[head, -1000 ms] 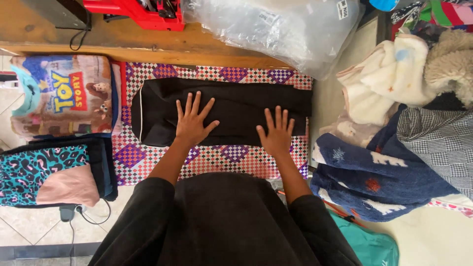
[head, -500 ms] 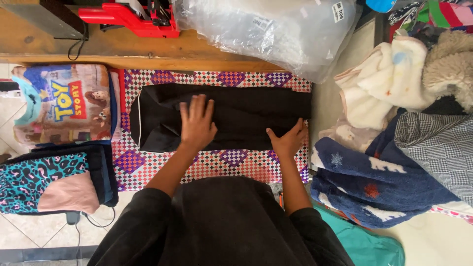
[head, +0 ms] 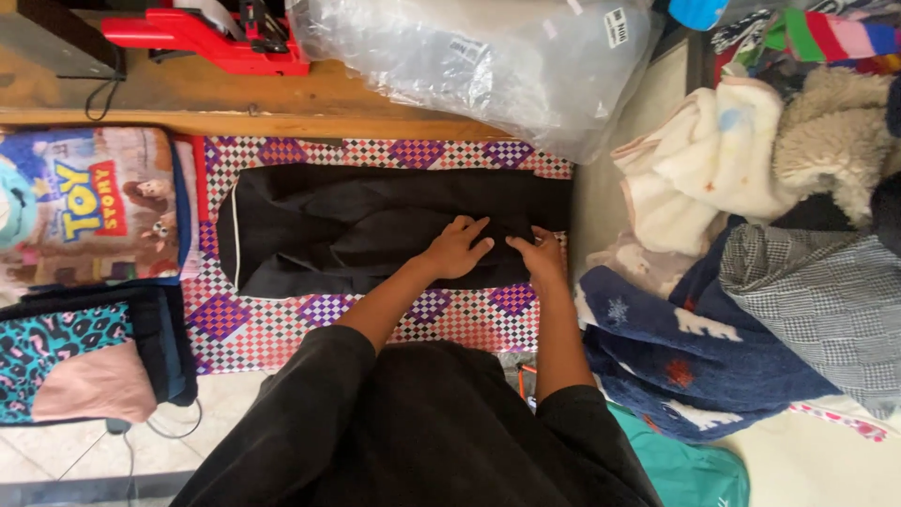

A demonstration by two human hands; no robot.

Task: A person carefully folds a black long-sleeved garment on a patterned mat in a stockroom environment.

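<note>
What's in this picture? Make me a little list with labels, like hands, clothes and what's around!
left hand: flat on the black garment, near its right end
right hand: at the garment's right end, fingers on the cloth
garment: black, folded long, lying on the checkered mat
left of mat: cartoon-print blanket; leopard-print cloth
right of mat: pile of fleece clothes
above: wooden ledge, clear plastic bags, red tool

Not much room for me here. Only open bit is the checkered mat (head: 450, 324) strip at lower centre, below the black garment (head: 375, 230). Folded clothes stack (head: 84, 272) blocks the left, wooden bench edge (head: 282, 117) and plastic bag (head: 469, 66) cap the top, and the blanket pile (head: 751, 263) crowds the right.
</note>
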